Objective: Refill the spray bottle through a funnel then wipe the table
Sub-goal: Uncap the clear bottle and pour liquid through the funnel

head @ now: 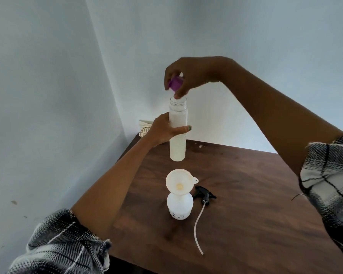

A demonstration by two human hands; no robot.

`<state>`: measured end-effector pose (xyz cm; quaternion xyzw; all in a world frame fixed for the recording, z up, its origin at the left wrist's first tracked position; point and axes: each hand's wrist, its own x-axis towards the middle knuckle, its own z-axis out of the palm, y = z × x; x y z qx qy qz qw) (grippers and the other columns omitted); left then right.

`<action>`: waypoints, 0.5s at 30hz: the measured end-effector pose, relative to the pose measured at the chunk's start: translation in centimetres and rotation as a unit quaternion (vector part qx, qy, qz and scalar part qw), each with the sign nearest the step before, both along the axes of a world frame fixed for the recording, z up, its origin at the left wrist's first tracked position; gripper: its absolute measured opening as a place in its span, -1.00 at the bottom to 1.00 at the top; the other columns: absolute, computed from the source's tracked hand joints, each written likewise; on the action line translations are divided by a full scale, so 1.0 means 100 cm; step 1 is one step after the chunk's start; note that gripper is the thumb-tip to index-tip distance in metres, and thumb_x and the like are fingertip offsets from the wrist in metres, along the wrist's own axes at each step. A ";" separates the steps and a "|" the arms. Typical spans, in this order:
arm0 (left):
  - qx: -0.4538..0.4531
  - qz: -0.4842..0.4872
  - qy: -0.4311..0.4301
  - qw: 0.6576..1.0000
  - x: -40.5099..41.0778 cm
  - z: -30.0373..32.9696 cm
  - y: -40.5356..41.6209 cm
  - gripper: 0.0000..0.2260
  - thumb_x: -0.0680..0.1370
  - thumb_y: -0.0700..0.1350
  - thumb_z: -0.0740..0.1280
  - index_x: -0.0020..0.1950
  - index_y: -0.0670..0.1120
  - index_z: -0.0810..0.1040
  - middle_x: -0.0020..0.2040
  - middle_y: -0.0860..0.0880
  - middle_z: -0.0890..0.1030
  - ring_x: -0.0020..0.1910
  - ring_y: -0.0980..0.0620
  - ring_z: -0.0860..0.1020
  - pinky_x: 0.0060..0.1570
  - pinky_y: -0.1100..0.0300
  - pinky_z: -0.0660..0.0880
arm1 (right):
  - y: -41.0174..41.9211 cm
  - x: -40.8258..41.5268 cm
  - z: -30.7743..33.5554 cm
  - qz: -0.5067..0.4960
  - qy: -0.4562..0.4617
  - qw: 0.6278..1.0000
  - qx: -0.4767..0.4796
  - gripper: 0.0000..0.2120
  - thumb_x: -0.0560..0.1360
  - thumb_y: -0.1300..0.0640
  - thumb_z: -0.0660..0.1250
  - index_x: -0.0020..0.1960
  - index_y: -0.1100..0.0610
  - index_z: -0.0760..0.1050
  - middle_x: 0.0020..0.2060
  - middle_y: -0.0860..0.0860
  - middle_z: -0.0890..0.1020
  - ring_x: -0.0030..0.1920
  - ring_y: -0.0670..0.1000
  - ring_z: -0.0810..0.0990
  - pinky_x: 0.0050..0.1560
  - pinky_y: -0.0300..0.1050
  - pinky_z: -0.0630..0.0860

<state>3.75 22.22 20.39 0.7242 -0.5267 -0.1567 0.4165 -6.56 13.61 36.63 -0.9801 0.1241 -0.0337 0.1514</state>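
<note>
Head view: the left hand [162, 129] is wrapped around the middle of a tall clear bottle [178, 131] of white liquid, thumb on the near side with its green-painted nail showing, the other fingers curled out of sight behind. The bottle is upright and held in the air above the funnel [179, 181], its base clear of the funnel's rim and its mouth uncovered. The right hand [190, 76] hovers just over that mouth, fingers and thumb bent downward and pinching a purple cap [175, 84]; the cap is off the bottle and tilted, and one fingertip hangs close to the rim of the mouth, though whether it touches cannot be told.

The white funnel sits in the neck of the white spray bottle [180, 206], which stands upright on the brown wooden table [255, 194]. The funnel leans a little toward the left, with its small hanging tab pointing right. Just right of the funnel lies the black spray head [204, 193], on its side on the table, and its pale dip tube [197, 230] curves away from the funnel toward the table's near edge. Beyond the funnel, at the table's far left corner against the wall, part of a cream-coloured thing with a grid pattern [145, 129] shows behind the left wrist; what it is cannot be told. Both forearms are bare, with black-and-white checked sleeves [63, 244] pushed up.
</note>
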 end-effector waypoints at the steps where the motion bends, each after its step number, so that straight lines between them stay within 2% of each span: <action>1: -0.001 -0.003 0.002 1.000 0.002 -0.002 -0.001 -0.65 0.41 0.05 0.48 0.11 0.01 0.46 0.05 0.04 0.57 -0.03 0.06 0.55 -0.08 0.25 0.44 | -0.005 -0.002 0.001 -0.009 -0.032 0.999 0.043 -0.69 0.39 0.10 0.48 0.10 0.08 0.53 0.05 0.02 0.52 -0.06 -0.05 0.53 -0.21 -0.27 0.54; 5: -0.010 0.001 0.011 1.000 0.010 -0.009 -0.004 -0.67 0.39 0.07 0.50 0.05 0.01 0.50 0.00 0.02 0.61 -0.04 0.05 0.60 -0.06 0.21 0.53 | -0.031 -0.021 -0.027 -0.074 -0.181 0.961 0.193 -0.59 0.41 -0.05 0.44 0.15 0.14 0.48 -0.07 0.03 0.57 -0.08 -0.03 0.58 -0.17 -0.21 0.59; 7: -0.010 0.007 0.017 1.000 0.013 -0.011 -0.005 -0.65 0.38 0.07 0.50 0.07 -0.01 0.51 0.01 0.01 0.61 -0.04 0.05 0.59 -0.05 0.19 0.54 | -0.047 -0.035 -0.066 -0.128 -0.261 0.917 0.273 -0.64 0.39 0.00 0.48 0.07 0.14 0.48 -0.16 0.03 0.59 -0.15 -0.04 0.60 -0.16 -0.18 0.59; 9: -0.008 0.015 0.017 1.000 0.014 -0.012 -0.006 -0.62 0.38 0.07 0.50 0.10 -0.05 0.53 0.01 0.01 0.62 -0.05 0.06 0.59 -0.05 0.20 0.53 | -0.058 -0.050 -0.118 -0.193 -0.290 0.877 0.332 -0.70 0.35 0.08 0.52 -0.06 0.11 0.44 -0.19 0.06 0.58 -0.17 0.00 0.62 -0.17 -0.15 0.60; 11: -0.002 0.017 0.029 0.999 0.014 -0.015 -0.006 -0.63 0.38 0.06 0.51 0.09 -0.07 0.55 -0.02 0.02 0.62 -0.06 0.08 0.60 -0.08 0.21 0.54 | -0.060 -0.069 -0.180 -0.257 -0.251 0.867 0.345 -0.66 0.30 0.12 0.56 -0.15 0.13 0.39 -0.23 0.08 0.59 -0.23 0.02 0.62 -0.25 -0.19 0.61; 13: 0.005 0.011 0.035 0.999 0.014 -0.018 -0.005 -0.62 0.38 0.06 0.51 0.10 -0.07 0.56 -0.04 0.04 0.63 -0.08 0.13 0.61 -0.11 0.26 0.56 | -0.054 -0.092 -0.242 -0.292 -0.147 0.888 0.323 -0.64 0.27 0.10 0.58 -0.21 0.14 0.39 -0.26 0.08 0.63 -0.23 0.01 0.64 -0.25 -0.19 0.58; 15: 0.006 0.008 0.034 0.999 0.015 -0.021 -0.005 -0.61 0.38 0.08 0.50 0.11 -0.08 0.56 -0.04 0.05 0.63 -0.09 0.17 0.61 -0.13 0.31 0.54 | -0.043 -0.115 -0.295 -0.312 -0.037 0.899 0.303 -0.65 0.25 0.11 0.58 -0.33 0.10 0.38 -0.29 0.05 0.66 -0.15 0.00 0.67 -0.18 -0.15 0.55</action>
